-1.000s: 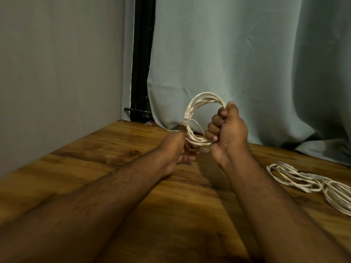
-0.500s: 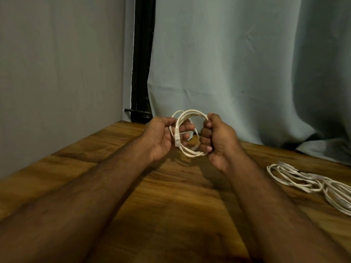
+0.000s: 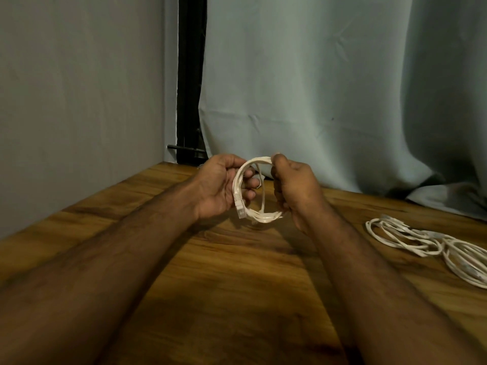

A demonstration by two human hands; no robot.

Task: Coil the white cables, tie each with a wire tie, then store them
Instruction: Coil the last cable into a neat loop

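A coiled white cable hangs upright in the air above the wooden table, held between both hands. My right hand grips the coil's right side with fingers curled round the strands. My left hand holds the left side, fingers passing through the loop, and a plug end hangs down by its palm. More white cables lie in loose loops on the table at the right. No wire tie can be seen.
A pale blue curtain hangs behind the table and drapes onto its far edge. A grey wall runs along the left side. A dark window frame shows between wall and curtain.
Both hands have lowered the coil toward the table. My left hand moved from under the coil to hold its left side, and the plug end now hangs down.
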